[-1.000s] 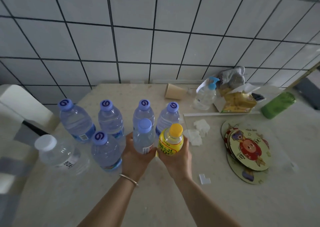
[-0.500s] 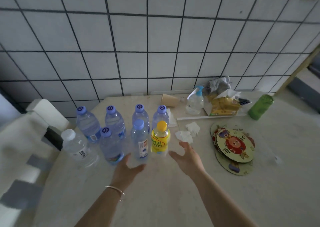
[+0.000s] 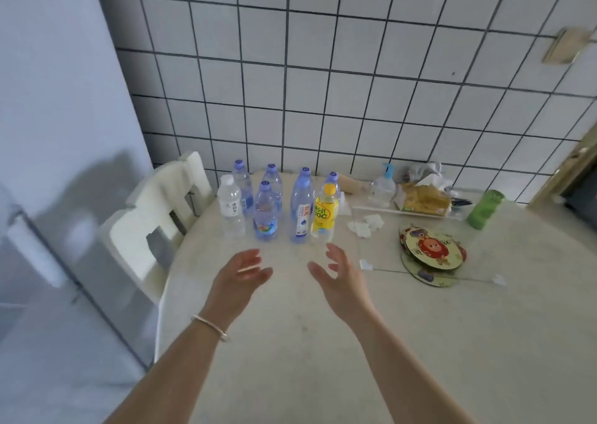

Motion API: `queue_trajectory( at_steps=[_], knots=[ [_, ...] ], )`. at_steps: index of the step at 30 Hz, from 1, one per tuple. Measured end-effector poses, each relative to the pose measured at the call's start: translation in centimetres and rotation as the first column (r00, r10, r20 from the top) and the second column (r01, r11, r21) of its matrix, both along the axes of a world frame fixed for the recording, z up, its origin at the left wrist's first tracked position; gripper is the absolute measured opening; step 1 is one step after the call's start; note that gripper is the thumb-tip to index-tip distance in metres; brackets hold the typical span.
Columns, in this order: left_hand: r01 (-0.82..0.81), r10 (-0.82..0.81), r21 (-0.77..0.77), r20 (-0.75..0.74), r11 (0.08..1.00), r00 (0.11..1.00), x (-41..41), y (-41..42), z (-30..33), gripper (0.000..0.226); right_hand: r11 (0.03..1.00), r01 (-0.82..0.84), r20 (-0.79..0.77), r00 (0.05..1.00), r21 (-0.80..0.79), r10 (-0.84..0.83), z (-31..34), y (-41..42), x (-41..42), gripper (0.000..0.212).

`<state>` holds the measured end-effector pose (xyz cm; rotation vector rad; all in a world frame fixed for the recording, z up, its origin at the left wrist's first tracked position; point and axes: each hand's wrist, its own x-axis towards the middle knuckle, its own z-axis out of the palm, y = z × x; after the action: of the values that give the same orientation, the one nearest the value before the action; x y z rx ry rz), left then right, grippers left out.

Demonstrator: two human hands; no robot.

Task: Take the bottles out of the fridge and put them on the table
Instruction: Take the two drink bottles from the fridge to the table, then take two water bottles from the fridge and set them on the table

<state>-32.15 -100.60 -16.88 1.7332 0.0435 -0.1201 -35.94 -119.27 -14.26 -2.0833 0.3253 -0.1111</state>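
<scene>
Eight bottles stand upright in a cluster at the far left of the counter (image 3: 323, 343). The yellow bottle (image 3: 324, 212), yellow-capped, carries a yellow label with green characters too blurred to read beyond what looks like "00C". Touching its left side is a tall clear bottle (image 3: 301, 210) with a white label bearing red and blue print, illegible. A white-capped bottle (image 3: 230, 204) at the cluster's left shows dark characters on a clear label. The remaining blue-capped bottles (image 3: 266, 212) bear a white swirl mark on each cap.

Compared with half a second earlier, both hands have drawn back from the bottles: the left hand (image 3: 237, 276) and right hand (image 3: 339, 278) hover above the counter, fingers relaxed and spread, holding nothing. The view now takes in more of the room.

The counter is pale speckled stone, set against a white-tiled wall (image 3: 355, 84) with dark grout. A white chair (image 3: 155, 220) stands at its left; cartoon-printed round mats (image 3: 433, 252) and a green container (image 3: 484, 209) lie to the right.
</scene>
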Motion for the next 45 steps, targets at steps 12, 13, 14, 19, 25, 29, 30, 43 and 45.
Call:
queue_trajectory(
  at_steps=[12, 13, 14, 19, 25, 29, 30, 43, 45],
  knots=[
    [-0.051, 0.058, -0.066, 0.105, 0.997, 0.993, -17.1, 9.2, 4.4, 0.058, 0.998, 0.064, 0.055, 0.996, -0.010, -0.063, 3.6, 8.7, -16.5, 0.075],
    [-0.042, 0.049, -0.066, 0.119, 0.997, 0.992, -18.2, 9.6, 4.5, 0.058, 0.997, 0.081, 0.066, 0.995, -0.009, -0.080, 3.8, 9.3, -17.6, 0.075],
    [-0.031, 0.038, -0.057, 0.133, 0.998, 0.990, -19.2, 9.9, 4.6, 0.058, 0.995, 0.102, 0.078, 0.992, -0.008, -0.101, 4.1, 10.0, -18.7, 0.074],
    [0.059, -0.051, -0.043, 0.165, 0.997, 0.985, -24.4, 10.7, 4.3, 0.060, 0.976, 0.217, 0.114, 0.969, 0.029, -0.219, 3.9, 13.8, -25.4, 0.073],
    [0.178, -0.181, 0.034, 0.179, 0.983, 0.967, -30.9, 16.1, 3.9, 0.063, 0.961, 0.272, 0.059, 0.960, 0.051, -0.275, 2.7, 19.3, -34.1, 0.077],
    [0.132, -0.135, 0.026, 0.180, 0.991, 0.974, -34.2, 20.8, 4.3, 0.059, 0.979, 0.203, 0.065, 0.977, 0.029, -0.204, 3.3, 23.5, -36.7, 0.079],
    [0.110, -0.113, 0.031, 0.187, 0.994, 0.976, -34.9, 22.0, 4.4, 0.059, 0.984, 0.176, 0.068, 0.982, 0.019, -0.177, 3.5, 24.5, -37.1, 0.079],
    [-0.231, 0.239, -0.061, 0.245, 0.971, 0.940, -40.8, 38.8, 4.5, 0.050, 0.960, -0.264, 0.052, 0.962, -0.089, 0.269, 3.6, 41.6, -38.4, 0.072],
    [-0.260, 0.264, -0.049, 0.252, 0.964, 0.931, -40.1, 42.8, 4.5, 0.050, 0.931, -0.343, 0.051, 0.935, -0.129, 0.351, 3.7, 46.1, -37.4, 0.075]
  ],
)
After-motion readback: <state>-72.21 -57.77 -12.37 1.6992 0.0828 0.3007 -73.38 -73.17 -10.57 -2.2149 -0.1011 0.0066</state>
